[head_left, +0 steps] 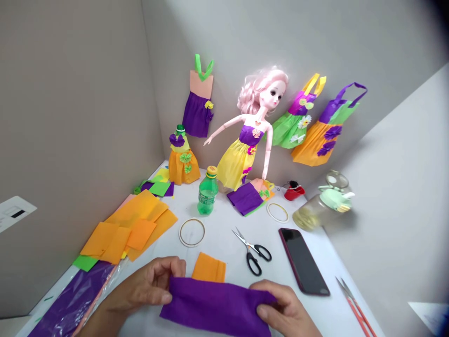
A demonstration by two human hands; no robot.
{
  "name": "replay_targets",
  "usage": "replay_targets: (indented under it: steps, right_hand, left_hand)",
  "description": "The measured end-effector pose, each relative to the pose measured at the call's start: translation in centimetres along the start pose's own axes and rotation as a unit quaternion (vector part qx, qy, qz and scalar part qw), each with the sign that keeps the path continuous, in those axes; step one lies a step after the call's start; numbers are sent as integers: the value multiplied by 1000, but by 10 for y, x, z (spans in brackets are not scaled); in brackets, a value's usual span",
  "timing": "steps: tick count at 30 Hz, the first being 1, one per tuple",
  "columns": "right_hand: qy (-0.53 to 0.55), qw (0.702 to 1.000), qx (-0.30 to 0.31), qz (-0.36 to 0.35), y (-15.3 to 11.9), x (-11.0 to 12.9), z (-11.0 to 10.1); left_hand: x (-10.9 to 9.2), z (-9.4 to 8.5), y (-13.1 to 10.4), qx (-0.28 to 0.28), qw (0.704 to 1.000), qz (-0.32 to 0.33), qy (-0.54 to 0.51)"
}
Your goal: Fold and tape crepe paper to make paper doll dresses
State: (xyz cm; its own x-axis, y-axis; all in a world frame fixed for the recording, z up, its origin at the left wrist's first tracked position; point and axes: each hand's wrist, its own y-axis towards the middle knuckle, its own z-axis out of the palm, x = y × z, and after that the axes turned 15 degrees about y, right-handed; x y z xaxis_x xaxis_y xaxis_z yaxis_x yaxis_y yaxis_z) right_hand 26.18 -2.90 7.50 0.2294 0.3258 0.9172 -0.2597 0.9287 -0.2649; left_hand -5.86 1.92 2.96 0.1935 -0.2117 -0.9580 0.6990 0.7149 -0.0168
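Observation:
A strip of purple fabric is stretched between my two hands, low over the front of the table. My left hand pinches its upper left corner, the thumb in front. At the other end my right hand grips the right edge between thumb and fingers. Just behind the strip lies a folded orange piece of fabric, partly covered by it. Scissors with black handles rest half open beyond, pointing away to the left.
A doll in a purple and yellow dress stands at the back. Nearer are a green bottle, a tape ring, a phone and red-handled scissors. Orange fabric sheets pile at left; a glass jug is at right.

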Motion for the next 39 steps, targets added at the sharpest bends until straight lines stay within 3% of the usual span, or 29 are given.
replay_targets:
  steps: [5,10,12,18,25,30,33,36,39]
  right_hand:
    - [-16,999,-45,11,-6,-3,-3]
    - [-23,998,39,37,3,-4,-3]
    - [-18,998,44,38,8,-5,-4]
    - [5,998,-50,-27,22,-14,-6]
    - [80,992,-90,-47,26,-22,-2]
    - [122,986,-103,-46,29,-21,2]
    - [120,986,-106,-37,30,-19,4]
    - [113,987,-113,-32,31,-18,5]
    - [109,987,-112,-31,32,-19,4]
  left_hand:
    - [3,-3,2,7,999,12,41]
    - [5,-6,4,-48,997,8,55]
    - [5,-7,4,-76,996,3,55]
    - [-1,-6,7,-145,987,0,67]
    - [1,-7,9,-178,982,-38,47]
    - [0,-7,12,-244,969,-37,-28]
    - [-4,-8,19,-345,932,-21,-107]
    - [-6,-11,26,-488,852,14,-189]
    - [-7,-14,30,-539,810,20,-232]
